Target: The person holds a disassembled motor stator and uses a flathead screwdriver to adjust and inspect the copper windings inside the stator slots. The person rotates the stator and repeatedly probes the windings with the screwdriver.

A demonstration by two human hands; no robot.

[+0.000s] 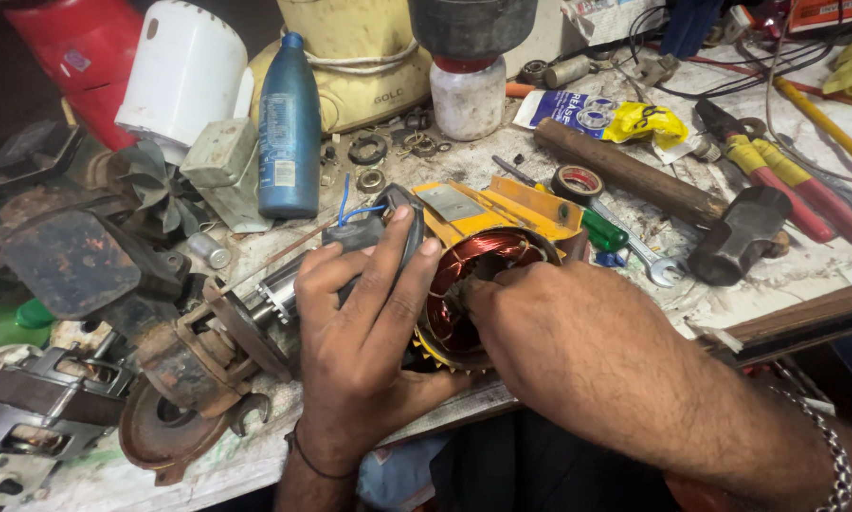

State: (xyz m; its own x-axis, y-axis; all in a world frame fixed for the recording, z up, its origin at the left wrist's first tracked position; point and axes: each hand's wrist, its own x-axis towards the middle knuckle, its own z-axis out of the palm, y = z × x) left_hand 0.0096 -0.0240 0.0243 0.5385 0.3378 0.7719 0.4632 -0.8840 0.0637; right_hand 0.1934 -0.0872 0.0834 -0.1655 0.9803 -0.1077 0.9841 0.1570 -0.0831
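A yellow motor housing (pixel 502 209) with copper windings (pixel 488 256) inside lies at the middle of the cluttered workbench. My left hand (pixel 364 322) grips its near left side, fingers spread over a dark cable and a grey part with blue wires (pixel 355 213). My right hand (pixel 549 327) reaches in from the right, its fingertips pressed into the open winding cavity; what they pinch is hidden. A chain bracelet (pixel 829 446) sits on my right wrist.
A hammer (pixel 672 194) lies to the right, with red-handled pliers (pixel 777 175), a spanner (pixel 649 261), a tape roll (pixel 578 180) and a green-handled screwdriver behind the housing. A blue bottle (pixel 289 123), white jar (pixel 469 95) and rusty motor parts (pixel 189 351) crowd the left and back.
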